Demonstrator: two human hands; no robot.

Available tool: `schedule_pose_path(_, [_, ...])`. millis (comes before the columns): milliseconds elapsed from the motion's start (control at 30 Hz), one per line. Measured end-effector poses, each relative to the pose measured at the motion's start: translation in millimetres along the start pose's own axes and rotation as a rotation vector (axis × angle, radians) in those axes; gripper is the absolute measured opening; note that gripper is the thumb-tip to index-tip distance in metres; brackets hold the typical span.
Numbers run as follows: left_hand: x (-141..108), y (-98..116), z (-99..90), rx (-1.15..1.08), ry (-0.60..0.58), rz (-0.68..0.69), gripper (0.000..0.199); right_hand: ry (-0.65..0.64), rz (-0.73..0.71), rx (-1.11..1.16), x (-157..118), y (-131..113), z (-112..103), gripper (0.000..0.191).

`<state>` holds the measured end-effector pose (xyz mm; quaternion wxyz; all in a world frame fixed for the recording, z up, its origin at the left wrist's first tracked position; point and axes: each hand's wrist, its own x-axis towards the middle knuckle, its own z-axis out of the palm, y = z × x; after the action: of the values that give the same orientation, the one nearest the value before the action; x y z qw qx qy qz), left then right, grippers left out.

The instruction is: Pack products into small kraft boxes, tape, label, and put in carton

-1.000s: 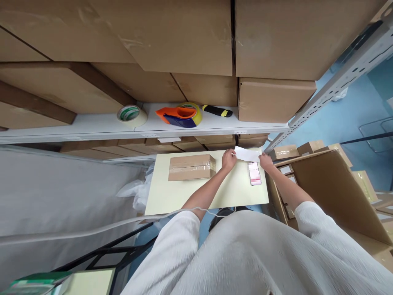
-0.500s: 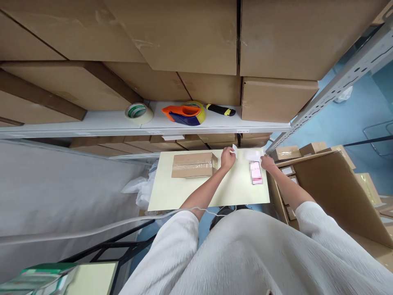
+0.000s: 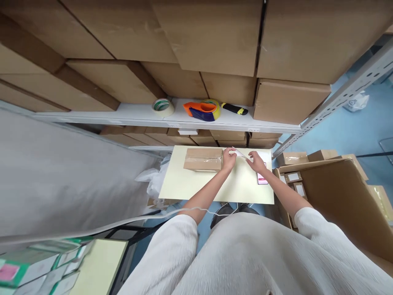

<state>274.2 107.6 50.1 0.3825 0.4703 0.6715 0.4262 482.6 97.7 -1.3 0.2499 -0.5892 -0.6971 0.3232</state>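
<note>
My left hand (image 3: 229, 159) pinches a small white paper slip (image 3: 239, 153) above the pale yellow tabletop (image 3: 239, 190). Close to the slip's right end is my right hand (image 3: 256, 162), its thumb and forefinger apart; whether the thumb touches the slip is hard to see. A taped cardboard box (image 3: 203, 159) lies on the table just left of my left hand. Partly under my right wrist lies a phone (image 3: 262, 179) with a lit pink screen.
On the shelf (image 3: 135, 114) ahead are a tape roll (image 3: 163, 107), an orange and blue tape dispenser (image 3: 202, 111) and a black-yellow cutter (image 3: 234, 109). Cartons (image 3: 211, 37) fill it. A large open carton (image 3: 334, 192) stands right; a white cable (image 3: 184, 210) crosses in front.
My right hand has moved left, from the table's far right edge to beside the slip. The slip is now tilted between my hands. The camera view has shifted left.
</note>
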Motion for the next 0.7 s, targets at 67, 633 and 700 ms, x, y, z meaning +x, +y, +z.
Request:
schedule_pose_path(67, [-3, -1, -18.0, -0.068, 0.039, -0.016, 0.03, 0.034, -0.051, 0.057, 3, -17, 4, 0.016])
schedule_pose_path(633, [3, -18, -205.0, -0.215, -0.063, 0.059, 0.024, -0.02, 0.015, 0.346, 21, -185, 56, 0.02])
schedule_pose_path(700, [5, -23, -220.3, -0.219, -0.067, 0.047, 0.02, -0.031, 0.028, 0.344, 21, -196, 65, 0.021])
